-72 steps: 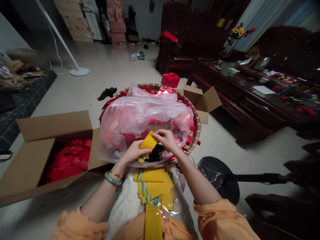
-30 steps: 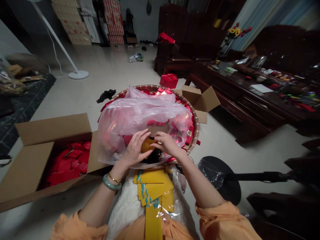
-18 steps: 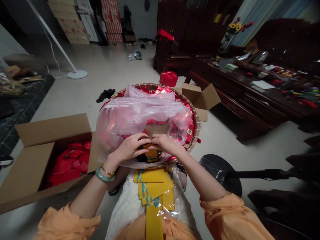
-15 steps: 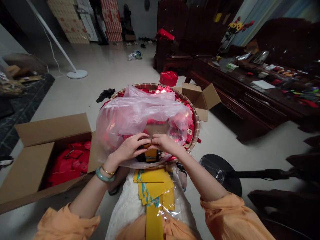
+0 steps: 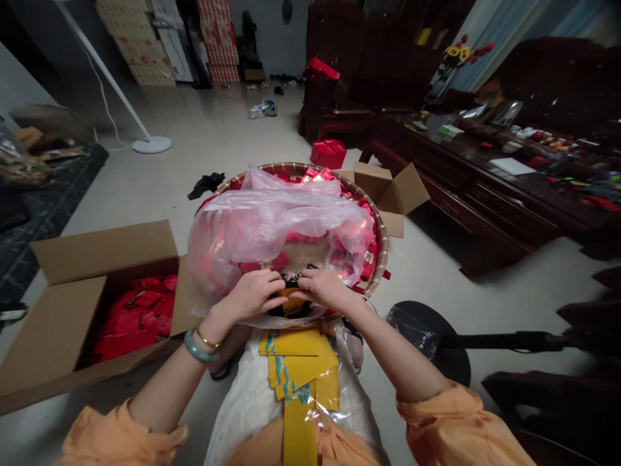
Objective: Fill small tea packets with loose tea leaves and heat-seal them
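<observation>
My left hand (image 5: 252,294) and my right hand (image 5: 325,289) meet low over a round woven bamboo basket (image 5: 381,249), both pinching a yellow paper envelope (image 5: 292,301). My fingers hide most of it. Dark, tangled material (image 5: 294,281) lies just beyond my fingertips, and its exact nature is unclear. A clear pinkish plastic bag (image 5: 272,220) covers much of the basket, with red packets (image 5: 369,255) showing around it. On my lap, close below my wrists, rests a stack of yellow envelopes with teal markings (image 5: 298,362) in clear plastic.
On my left stands an open cardboard box (image 5: 99,255) full of red packets. A smaller open carton (image 5: 385,191) sits behind the basket, near a red box (image 5: 328,153). A dark wooden table (image 5: 466,178) runs along the right, and a black stand (image 5: 427,340) is at lower right.
The yellow envelope has gone from plainly visible in my hands to low and mostly covered by my fingers. My hands have drawn closer together, and the view has shifted slightly.
</observation>
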Motion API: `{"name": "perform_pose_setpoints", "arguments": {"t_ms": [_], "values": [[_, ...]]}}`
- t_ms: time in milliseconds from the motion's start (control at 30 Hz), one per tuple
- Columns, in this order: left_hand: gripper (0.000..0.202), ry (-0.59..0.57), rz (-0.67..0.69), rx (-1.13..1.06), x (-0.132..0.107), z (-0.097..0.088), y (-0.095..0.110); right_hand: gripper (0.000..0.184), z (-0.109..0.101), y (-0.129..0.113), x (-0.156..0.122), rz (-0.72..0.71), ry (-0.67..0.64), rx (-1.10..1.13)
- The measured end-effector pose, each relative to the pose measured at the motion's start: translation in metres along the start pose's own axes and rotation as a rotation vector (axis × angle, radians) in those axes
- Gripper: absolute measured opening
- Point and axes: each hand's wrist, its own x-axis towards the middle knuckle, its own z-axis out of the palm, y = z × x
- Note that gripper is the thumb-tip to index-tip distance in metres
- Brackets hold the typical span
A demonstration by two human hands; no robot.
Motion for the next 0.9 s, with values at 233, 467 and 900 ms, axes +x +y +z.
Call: {"name": "perform_pose_setpoints", "arguments": {"t_ms": [233, 467, 900], "values": [[0.010, 0.251, -0.041, -0.205, -0.012, 0.009, 0.020, 0.021, -0.011, -0.015, -0.017, -0.007, 0.229, 0.146], [0.031, 0.406, 0.013, -0.236, -0.021, 0.003, 0.033, 0.021, -0.009, -0.025, -0.028, 0.022, 0.357, 0.402], [0.035, 0.858, -0.690, -0.739, -0.004, 0.023, 0.028, 0.053, 0.001, -0.043, -0.013, 0.633, 0.695, 0.798]]}}
